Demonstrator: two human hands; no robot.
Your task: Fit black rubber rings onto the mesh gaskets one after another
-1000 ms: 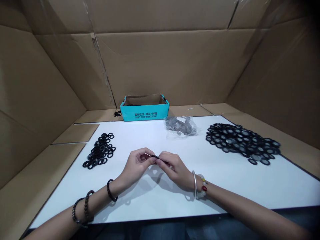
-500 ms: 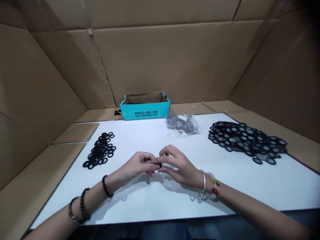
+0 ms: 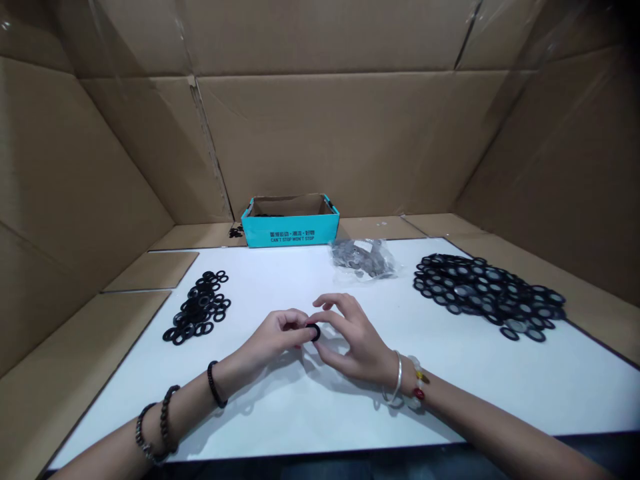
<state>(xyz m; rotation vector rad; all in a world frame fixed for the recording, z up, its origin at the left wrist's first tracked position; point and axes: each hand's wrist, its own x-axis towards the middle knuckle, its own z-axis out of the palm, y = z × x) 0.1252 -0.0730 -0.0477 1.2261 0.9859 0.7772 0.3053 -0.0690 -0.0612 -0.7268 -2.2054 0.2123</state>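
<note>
Your left hand [image 3: 281, 335] pinches a black ring [image 3: 317, 332] between its fingers above the white tabletop [image 3: 280, 277]; your right hand [image 3: 361, 343] curves thumb and forefinger around it, contact unclear.

Table [image 3: 270, 273]: open lane between the smaller ring pile [image 3: 197, 308] and the left hand [image 3: 280, 333]; wider lane between the right hand [image 3: 353, 340] and the larger ring pile [image 3: 480, 293]. Bare strip also noted between the forearms, near edge. Forward route at table level: obstructed by the plastic bag [image 3: 363, 259] and, just beside it, the teal box [image 3: 291, 230]; box accessible from above through its open top. Cardboard walls [image 3: 325, 140] bar passage at far, left and right sides.
</note>
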